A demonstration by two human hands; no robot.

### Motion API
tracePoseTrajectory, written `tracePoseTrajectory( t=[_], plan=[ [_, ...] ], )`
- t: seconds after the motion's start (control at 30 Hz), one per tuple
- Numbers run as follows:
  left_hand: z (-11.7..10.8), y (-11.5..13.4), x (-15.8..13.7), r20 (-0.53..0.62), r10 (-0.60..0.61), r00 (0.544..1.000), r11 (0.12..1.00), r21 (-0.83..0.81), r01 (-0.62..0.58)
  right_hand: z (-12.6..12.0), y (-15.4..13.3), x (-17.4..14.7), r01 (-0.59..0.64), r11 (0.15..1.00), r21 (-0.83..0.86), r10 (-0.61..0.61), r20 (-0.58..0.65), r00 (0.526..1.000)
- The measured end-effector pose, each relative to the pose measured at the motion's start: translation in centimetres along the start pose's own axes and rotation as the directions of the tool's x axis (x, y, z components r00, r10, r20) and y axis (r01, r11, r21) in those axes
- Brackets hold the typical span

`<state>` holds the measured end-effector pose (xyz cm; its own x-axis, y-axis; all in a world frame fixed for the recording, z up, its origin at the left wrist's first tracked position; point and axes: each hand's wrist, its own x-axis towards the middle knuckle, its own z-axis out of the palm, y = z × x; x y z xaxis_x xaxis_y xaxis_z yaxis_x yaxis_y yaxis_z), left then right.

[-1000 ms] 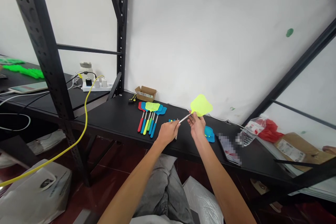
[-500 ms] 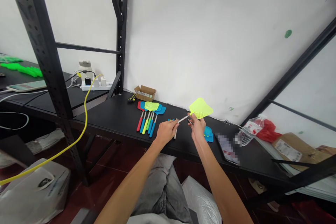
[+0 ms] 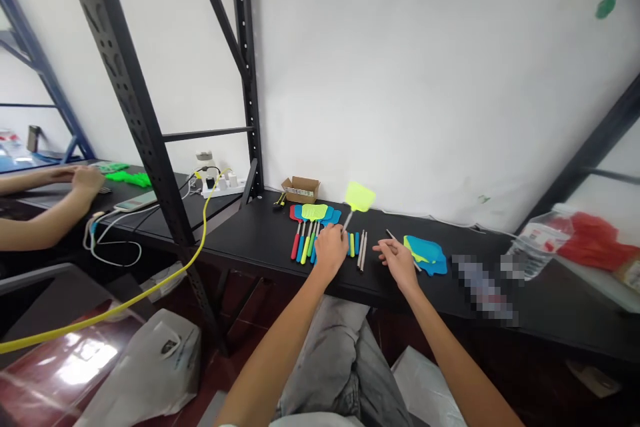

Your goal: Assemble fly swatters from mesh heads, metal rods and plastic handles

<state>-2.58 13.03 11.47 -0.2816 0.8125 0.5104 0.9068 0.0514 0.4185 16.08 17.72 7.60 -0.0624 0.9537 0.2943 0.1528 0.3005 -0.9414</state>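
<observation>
One yellow swatter, gripped by the left hand, could snag crowded swatters; right hand loosely spread, rod contact unclear.

Yellow swatter, lower end out of sight

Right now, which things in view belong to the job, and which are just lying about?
Likely part of the job:
yellow-green swatter, held in the left hand
row of swatters
loose handles
metal rods
loose blue swatter heads, beside the right hand

Seemingly just lying about:
cardboard box
clear bottle
red bag
yellow cable
</observation>
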Motion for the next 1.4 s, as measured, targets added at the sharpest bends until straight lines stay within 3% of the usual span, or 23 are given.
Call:
tracePoseTrajectory(
  t=[0.23,0.53,0.73,0.97,1.1,1.4],
  plan=[
    [-2.1,-3.1,1.8,0.095,-0.14,0.986,0.972,0.203,0.118,0.0,-0.8,-0.5,0.078,0.989,-0.123,-0.074,0.034,0.997],
    [-2.0,-3.8,1.3,0.108,-0.113,0.988,0.962,0.259,0.081,0.4,-1.0,-0.4,0.025,0.992,-0.127,-0.026,-0.006,1.0],
    [-2.1,-3.6,1.6,0.126,-0.109,0.986,0.957,0.281,0.07,0.3,-1.4,-0.3,0.022,0.937,-0.35,-0.009,0.04,0.999],
    [-1.4,-2.0,1.5,0.082,0.022,0.996,0.963,0.266,-0.043,1.6,-2.7,0.2,-0.008,0.739,-0.674,0.059,0.053,0.997],
    [-0.2,0.0,0.9,0.208,0.046,0.977,0.973,0.213,-0.091,2.4,-3.6,0.8,-0.043,0.645,-0.763,0.137,0.061,0.989],
    [0.4,2.0,0.5,0.295,-0.052,0.954,0.968,0.249,-0.024,2.2,-3.5,2.2,-0.068,0.608,-0.791,0.212,0.08,0.974]
  ],
)
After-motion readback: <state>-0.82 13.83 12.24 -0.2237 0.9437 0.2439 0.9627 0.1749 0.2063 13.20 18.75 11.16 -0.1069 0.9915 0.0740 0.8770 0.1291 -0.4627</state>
